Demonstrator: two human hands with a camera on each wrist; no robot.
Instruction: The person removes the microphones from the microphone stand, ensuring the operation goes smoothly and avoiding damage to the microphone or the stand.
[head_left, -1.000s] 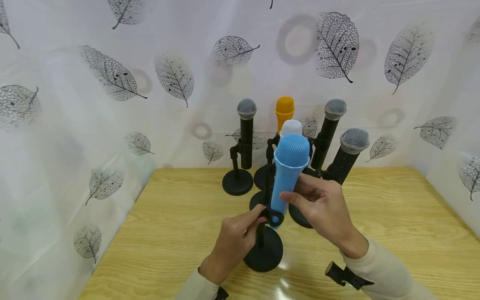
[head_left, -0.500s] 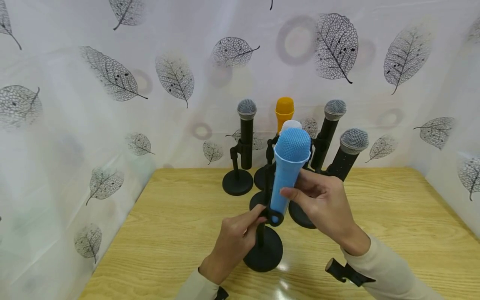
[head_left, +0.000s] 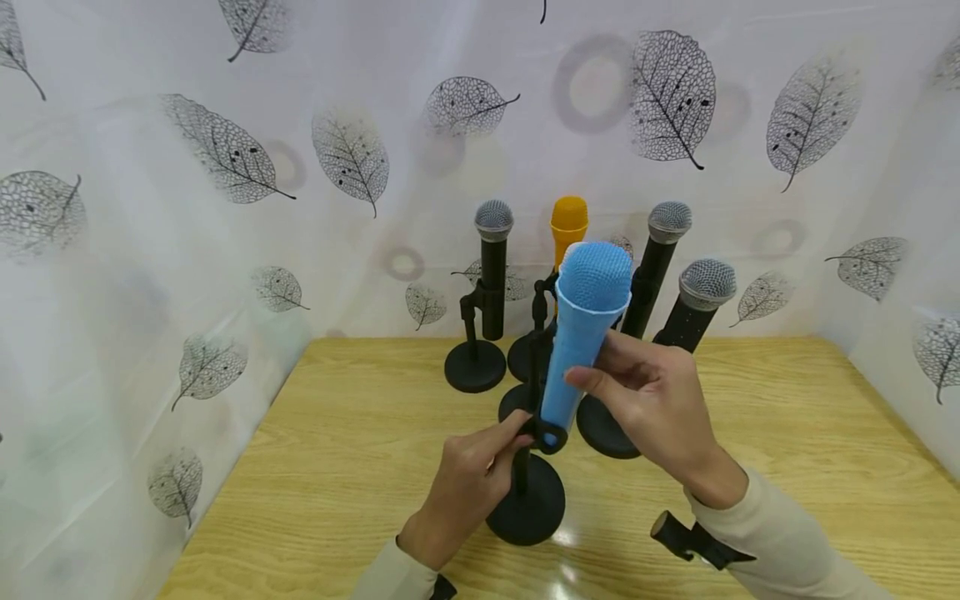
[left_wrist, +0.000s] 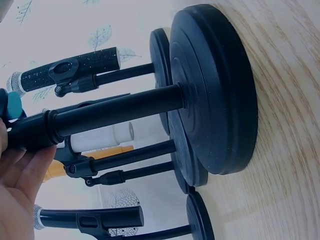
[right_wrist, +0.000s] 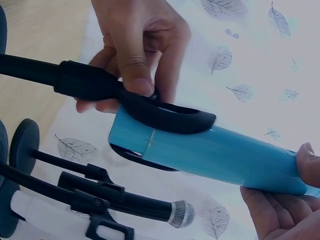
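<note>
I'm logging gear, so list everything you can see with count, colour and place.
Round-based stand with clip: one, black, front of the group.
Tapered mesh-headed microphone: one, light blue, lower end in that clip.
Silver-headed cylindrical microphones: three, black, one rear left, two right.
Flared-head microphone: one, orange, rear middle.
Smooth cylindrical microphone: one, white, behind the light blue one.
Other round-based stands: at least four, black, behind the front one.
Wood-grain tabletop: one, pale yellow, underneath.
Leaf-printed sheeting: count unclear, white and black, behind.
Wrist mounts: two, black, on the sleeves.
Sleeves: two, cream, on the arms.
Left hand: one, bare, pinching the front stand near its clip.
Right hand: one, bare, holding the light blue microphone.
</note>
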